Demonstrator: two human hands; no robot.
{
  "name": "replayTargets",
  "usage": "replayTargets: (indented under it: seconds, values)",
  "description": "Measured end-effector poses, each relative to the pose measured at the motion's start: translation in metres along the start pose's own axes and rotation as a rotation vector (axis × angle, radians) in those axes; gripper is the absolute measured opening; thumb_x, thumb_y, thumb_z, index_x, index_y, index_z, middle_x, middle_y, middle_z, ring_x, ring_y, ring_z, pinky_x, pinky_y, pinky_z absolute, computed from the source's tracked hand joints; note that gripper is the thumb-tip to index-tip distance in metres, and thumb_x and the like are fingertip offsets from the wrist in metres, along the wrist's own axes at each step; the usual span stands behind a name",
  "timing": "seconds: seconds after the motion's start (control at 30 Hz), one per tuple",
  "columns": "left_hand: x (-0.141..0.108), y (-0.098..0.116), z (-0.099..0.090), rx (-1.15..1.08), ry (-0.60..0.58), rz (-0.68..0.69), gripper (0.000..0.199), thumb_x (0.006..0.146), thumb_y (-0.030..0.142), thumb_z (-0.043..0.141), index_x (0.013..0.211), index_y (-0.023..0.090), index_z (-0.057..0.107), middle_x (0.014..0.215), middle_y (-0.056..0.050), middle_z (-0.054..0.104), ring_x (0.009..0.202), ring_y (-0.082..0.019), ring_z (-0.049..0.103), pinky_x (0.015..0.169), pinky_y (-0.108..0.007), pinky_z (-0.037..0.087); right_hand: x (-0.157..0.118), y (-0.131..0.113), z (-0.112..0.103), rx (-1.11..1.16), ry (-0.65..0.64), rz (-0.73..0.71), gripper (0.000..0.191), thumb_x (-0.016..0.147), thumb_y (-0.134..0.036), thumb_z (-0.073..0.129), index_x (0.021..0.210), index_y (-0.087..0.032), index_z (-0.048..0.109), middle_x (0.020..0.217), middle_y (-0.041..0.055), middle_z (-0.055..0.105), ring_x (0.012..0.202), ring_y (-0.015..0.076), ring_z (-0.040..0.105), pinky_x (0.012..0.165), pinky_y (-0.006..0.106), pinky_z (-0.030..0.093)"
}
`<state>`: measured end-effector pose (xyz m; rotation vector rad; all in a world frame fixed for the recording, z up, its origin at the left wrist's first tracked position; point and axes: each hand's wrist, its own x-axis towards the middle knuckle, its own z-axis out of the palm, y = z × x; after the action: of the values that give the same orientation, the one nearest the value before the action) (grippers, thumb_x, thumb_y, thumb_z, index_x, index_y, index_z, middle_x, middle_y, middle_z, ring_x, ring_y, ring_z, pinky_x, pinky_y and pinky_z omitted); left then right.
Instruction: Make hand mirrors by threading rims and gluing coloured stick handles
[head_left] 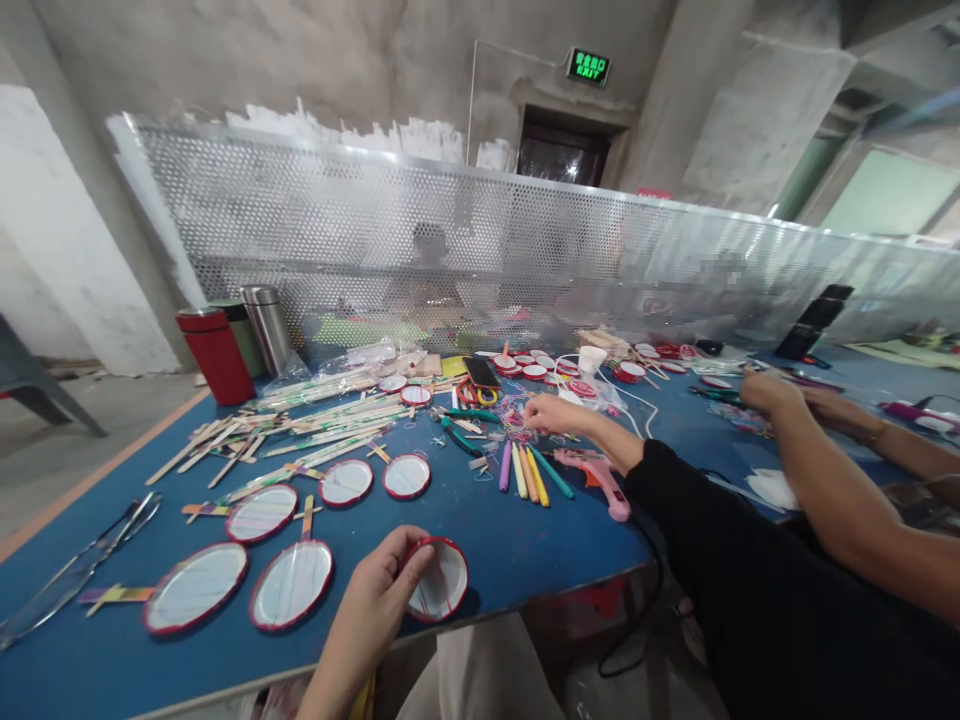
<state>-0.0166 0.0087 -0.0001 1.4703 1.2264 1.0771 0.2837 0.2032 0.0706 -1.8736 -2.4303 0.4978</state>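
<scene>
My left hand (390,580) grips a round white disc with a red rim (444,580) by its left edge, at the table's front edge. Farther off, my right hand (551,415) reaches into a small pile of colourful thin pieces (516,408); its fingers are pressed together, and what is between them is too small to make out. Left of my left hand lie several red-rimmed discs with sticks attached, one of them (291,586) quite near. Coloured sticks (531,474) and a pink glue gun (596,480) rest below my right forearm.
Wooden sticks (217,445) are heaped at the left. Behind them stand a red flask (216,356) and a steel flask (267,328). Pliers (457,436) lie mid-table, glasses (90,565) at far left. A perforated metal screen (337,230) lines the back. Another person's hands (772,392) work at right.
</scene>
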Motion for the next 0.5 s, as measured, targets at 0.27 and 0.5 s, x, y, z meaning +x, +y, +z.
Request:
replayTargets:
  seconds: [0.27,0.5]
  values:
    - [0.001,-0.001,0.000,0.023,-0.015,0.002,0.032,0.084,0.049,0.056,0.081,0.019,0.064,0.071,0.000,0.061,0.067,-0.017,0.053,0.063,-0.023,0.042,-0.006,-0.005,-0.005,0.314,0.015,-0.001,0.022,0.092,-0.033,0.058,0.097,-0.013,0.062,0.088,0.0014,0.064,0.069,0.0119,0.061,0.061,0.027,0.052]
    - [0.000,0.000,-0.001,-0.053,-0.011,-0.013,0.031,0.081,0.049,0.059,0.079,0.018,0.064,0.070,0.000,0.060,0.066,-0.016,0.052,0.061,-0.023,0.041,-0.035,-0.049,0.008,0.712,-0.045,-0.058,0.014,0.079,-0.028,0.060,0.073,-0.016,0.054,0.051,-0.0041,0.054,0.042,0.0059,0.047,0.038,0.017,0.020]
